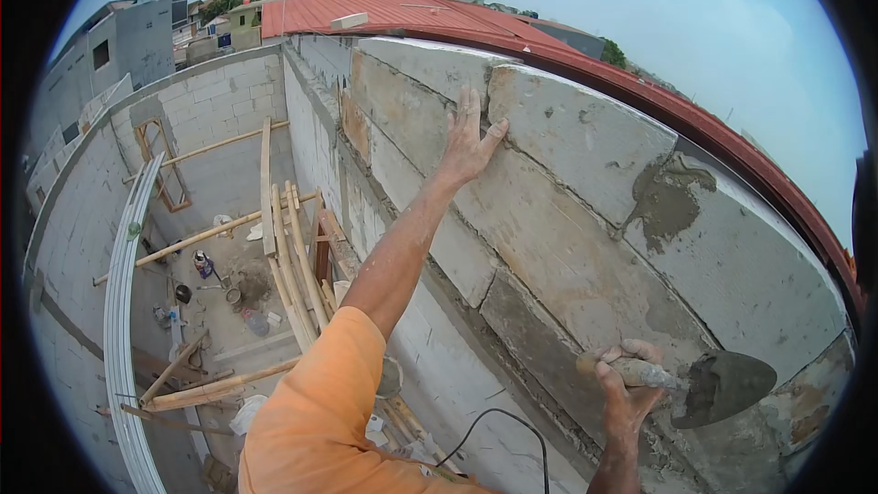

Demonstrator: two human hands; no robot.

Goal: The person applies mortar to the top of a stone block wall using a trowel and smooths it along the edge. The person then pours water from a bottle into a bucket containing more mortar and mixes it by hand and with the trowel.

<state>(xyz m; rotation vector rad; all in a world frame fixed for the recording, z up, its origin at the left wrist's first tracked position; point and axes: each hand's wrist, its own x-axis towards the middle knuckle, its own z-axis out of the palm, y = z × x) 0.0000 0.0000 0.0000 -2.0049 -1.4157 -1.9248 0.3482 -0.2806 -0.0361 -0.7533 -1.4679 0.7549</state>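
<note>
Trowel, smeared with wet mortar, sits at four o'clock, its handle wrapped tight in the right hand against the block wall. At twelve o'clock the left hand presses open-fingered on a top block, gripping nothing.

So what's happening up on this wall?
A person stands high at a block wall. The left hand presses flat against a grey block in the top course. The right hand grips a trowel smeared with mortar, its blade against the wall face. Bamboo scaffolding and buckets lie far below.
</note>
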